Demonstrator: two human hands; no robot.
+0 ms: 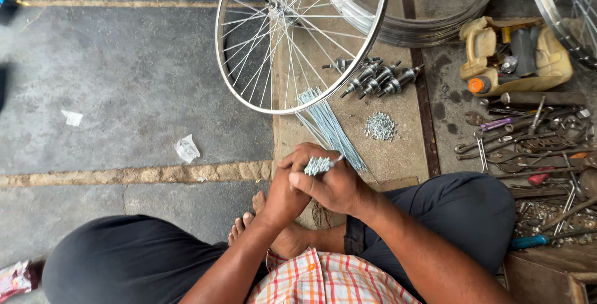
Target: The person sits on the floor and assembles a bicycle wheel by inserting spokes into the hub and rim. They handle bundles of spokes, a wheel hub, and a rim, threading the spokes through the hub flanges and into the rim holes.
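Note:
My left hand (287, 187) and my right hand (333, 184) meet in front of me, both closed around a bunch of thin metal spokes (318, 166) whose bent ends stick up between the fingers. The rest of the spoke bundle (329, 128) fans out over a wooden board (398, 148) toward a spoked bicycle wheel (298, 33) that leans above it. A small heap of silver nipples (380, 126) lies on the board just right of the spokes. Several metal hubs (373, 79) lie beside the wheel's rim.
Stacked bare rims (423, 24) sit behind the wheel. A cut yellow jug of parts (516, 55) and a spread of wrenches, pliers and screwdrivers (535, 148) lie at the right. Scraps of wrapper (186, 148) lie on the concrete floor (124, 80) at the left.

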